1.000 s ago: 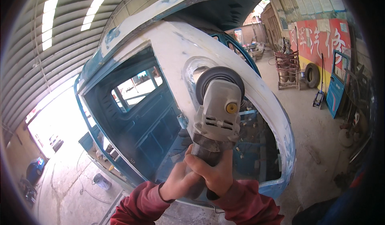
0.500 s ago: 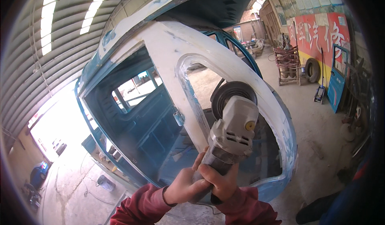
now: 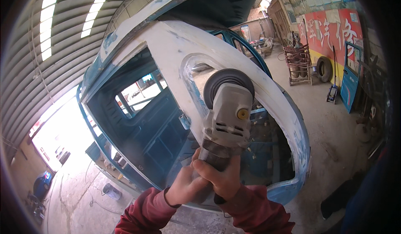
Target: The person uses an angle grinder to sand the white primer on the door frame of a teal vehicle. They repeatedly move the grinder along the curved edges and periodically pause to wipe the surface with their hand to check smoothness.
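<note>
Head camera lets me look down, from far away, at two bare hands on one power tool. The left hand (image 3: 184, 188) and the right hand (image 3: 222, 179) come up from the bottom, each in a dark red sleeve (image 3: 144, 211). Both hands are closed around the dark grip (image 3: 214, 156) of a gray angle grinder (image 3: 229, 117), and they touch each other. I see some fingers bent around it. Others are hidden behind it, so I cannot tell how those sit.

The angle grinder is in the middle of what I see, with its front end pointing up and away. A round black disc (image 3: 221, 77) is on that end, and a round yellow cap (image 3: 242, 114) is on the side. Behind the tool is a truck cab (image 3: 169, 65). It is white with blue patches outside and blue inside, with a big door hole on the left. The black disc covers part of a smaller window hole. I cannot tell if it touches the cab.

On the right, a blue door (image 3: 350, 88) leans near the wall. A floor jack (image 3: 332, 94) with a long handle is by a black tire (image 3: 324, 69), and a rusty brown rack (image 3: 297, 63) is close to them. Behind is a red sign (image 3: 334, 29). On the left, a bucket (image 3: 111, 191) sits on the floor (image 3: 71, 204), and a blue car (image 3: 41, 184) is farther off.
</note>
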Demonstrator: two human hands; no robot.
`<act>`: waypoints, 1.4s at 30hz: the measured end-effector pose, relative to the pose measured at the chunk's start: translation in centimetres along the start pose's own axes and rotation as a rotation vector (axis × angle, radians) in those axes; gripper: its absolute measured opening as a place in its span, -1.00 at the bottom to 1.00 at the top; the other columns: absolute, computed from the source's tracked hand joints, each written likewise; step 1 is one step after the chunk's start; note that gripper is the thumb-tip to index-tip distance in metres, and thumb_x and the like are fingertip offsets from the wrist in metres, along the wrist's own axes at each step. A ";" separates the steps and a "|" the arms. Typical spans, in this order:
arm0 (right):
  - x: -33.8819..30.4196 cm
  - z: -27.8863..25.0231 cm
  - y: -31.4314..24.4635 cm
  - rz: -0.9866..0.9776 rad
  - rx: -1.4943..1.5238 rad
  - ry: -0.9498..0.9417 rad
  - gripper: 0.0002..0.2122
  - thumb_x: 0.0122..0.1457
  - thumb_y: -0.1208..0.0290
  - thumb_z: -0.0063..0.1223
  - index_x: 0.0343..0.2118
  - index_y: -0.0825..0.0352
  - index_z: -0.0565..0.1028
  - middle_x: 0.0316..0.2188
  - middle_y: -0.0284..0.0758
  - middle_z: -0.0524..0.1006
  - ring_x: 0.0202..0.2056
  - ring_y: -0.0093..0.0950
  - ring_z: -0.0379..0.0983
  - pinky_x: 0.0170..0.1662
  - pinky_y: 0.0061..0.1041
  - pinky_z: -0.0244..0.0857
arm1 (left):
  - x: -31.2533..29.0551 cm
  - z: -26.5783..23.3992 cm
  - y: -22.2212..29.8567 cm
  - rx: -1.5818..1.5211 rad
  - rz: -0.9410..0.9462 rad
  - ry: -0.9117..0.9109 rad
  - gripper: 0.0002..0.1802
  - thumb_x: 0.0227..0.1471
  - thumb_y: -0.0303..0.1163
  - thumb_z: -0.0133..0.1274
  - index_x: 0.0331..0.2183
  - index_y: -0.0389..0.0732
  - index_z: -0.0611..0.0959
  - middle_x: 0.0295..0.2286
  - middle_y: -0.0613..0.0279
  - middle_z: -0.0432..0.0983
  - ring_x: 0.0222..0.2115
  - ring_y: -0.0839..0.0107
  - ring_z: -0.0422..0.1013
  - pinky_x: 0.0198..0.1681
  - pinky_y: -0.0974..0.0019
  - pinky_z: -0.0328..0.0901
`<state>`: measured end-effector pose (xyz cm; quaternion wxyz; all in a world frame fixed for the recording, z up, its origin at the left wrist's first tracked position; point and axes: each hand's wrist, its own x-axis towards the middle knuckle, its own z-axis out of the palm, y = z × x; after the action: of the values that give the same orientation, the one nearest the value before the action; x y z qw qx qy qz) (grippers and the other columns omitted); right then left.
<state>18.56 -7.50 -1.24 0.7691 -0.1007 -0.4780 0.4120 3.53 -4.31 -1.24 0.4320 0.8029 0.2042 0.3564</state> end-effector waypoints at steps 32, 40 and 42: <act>-2.9 -2.4 1.6 0.017 0.103 0.087 -0.61 -0.02 0.53 0.33 -0.10 0.42 0.48 -0.28 -0.28 0.57 -0.28 -0.50 0.52 -0.15 -0.46 0.41 | -0.6 1.4 -1.2 0.108 -0.084 -0.101 0.02 0.11 -0.03 0.14 0.27 -0.55 0.08 0.19 -0.16 0.27 0.21 0.27 0.22 0.26 0.27 0.06; -4.5 -3.1 1.7 -0.023 0.208 0.164 -0.71 -0.01 0.55 0.31 -0.19 0.39 0.54 -0.31 -0.34 0.57 -0.26 -0.54 0.51 -0.14 -0.49 0.40 | -0.7 2.9 -1.1 0.114 -0.092 -0.101 -0.11 0.09 -0.03 0.18 0.20 -0.50 0.28 0.06 -0.10 0.41 0.12 0.30 0.32 0.16 0.30 0.18; -4.8 -3.3 1.5 -0.032 0.225 0.160 -0.70 -0.01 0.56 0.30 -0.17 0.39 0.53 -0.30 -0.33 0.56 -0.26 -0.54 0.51 -0.14 -0.49 0.40 | -0.7 3.1 -1.1 0.169 -0.115 -0.106 -0.13 0.09 -0.02 0.19 0.18 -0.49 0.32 0.02 -0.08 0.45 0.09 0.31 0.35 0.14 0.31 0.20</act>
<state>19.46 -9.26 -6.97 0.8178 -0.0388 -0.3673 0.4413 5.38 -5.87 -3.61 0.3926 0.8411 0.2560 0.2698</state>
